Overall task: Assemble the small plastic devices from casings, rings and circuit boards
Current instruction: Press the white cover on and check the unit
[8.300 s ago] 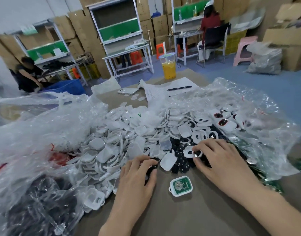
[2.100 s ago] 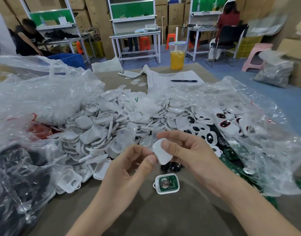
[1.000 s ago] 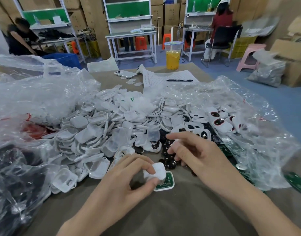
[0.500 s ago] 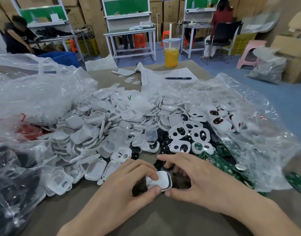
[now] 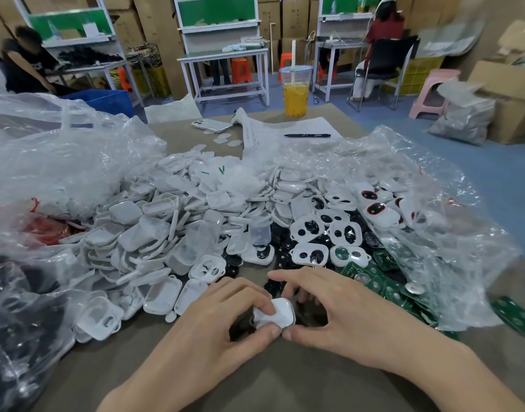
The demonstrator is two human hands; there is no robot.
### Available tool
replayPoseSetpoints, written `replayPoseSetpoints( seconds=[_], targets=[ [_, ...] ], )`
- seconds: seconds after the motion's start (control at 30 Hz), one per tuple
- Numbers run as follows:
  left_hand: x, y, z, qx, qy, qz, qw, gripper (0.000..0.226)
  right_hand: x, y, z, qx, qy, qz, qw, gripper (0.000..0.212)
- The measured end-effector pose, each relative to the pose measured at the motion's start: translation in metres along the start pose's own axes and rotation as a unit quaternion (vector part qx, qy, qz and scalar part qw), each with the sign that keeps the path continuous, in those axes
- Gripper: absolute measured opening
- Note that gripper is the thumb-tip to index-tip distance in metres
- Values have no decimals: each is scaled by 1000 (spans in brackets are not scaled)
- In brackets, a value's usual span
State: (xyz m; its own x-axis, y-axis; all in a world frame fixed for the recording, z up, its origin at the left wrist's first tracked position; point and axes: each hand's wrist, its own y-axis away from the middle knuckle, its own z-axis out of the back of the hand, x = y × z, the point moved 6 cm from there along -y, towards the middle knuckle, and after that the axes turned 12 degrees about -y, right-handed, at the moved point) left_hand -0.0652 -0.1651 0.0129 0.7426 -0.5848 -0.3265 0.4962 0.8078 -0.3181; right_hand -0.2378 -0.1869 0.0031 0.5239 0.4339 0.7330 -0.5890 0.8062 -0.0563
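Gripping casing (image 5: 278, 314), right hand (image 5: 340, 312) has joined left hand (image 5: 213, 331).

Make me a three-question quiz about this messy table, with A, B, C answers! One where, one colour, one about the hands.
1. Where does the black pen lie? A on the phone; B on the paper sheet; C on the floor.
2. What colour is the drink in the plastic cup? A blue; B green; C orange-yellow.
3. What are the left hand and right hand doing? A pinching one white casing; B lying flat; C holding scissors.
B: the pen rests across the sheet. C: the liquid looks orange-yellow. A: both hands' fingertips close on the casing.
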Motion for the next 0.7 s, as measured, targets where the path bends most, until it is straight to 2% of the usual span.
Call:
replayPoseSetpoints(
  seconds=[0.37, 0.7],
  targets=[
    [0, 0, -4, 14, 1, -2, 1000, 13, 1, 0, 1, 3, 2, 1, 1000, 61],
    [0, -1, -3, 20, 12, 4, 1000, 21, -5, -1, 3, 4, -29, -24, 999, 48]
  ],
)
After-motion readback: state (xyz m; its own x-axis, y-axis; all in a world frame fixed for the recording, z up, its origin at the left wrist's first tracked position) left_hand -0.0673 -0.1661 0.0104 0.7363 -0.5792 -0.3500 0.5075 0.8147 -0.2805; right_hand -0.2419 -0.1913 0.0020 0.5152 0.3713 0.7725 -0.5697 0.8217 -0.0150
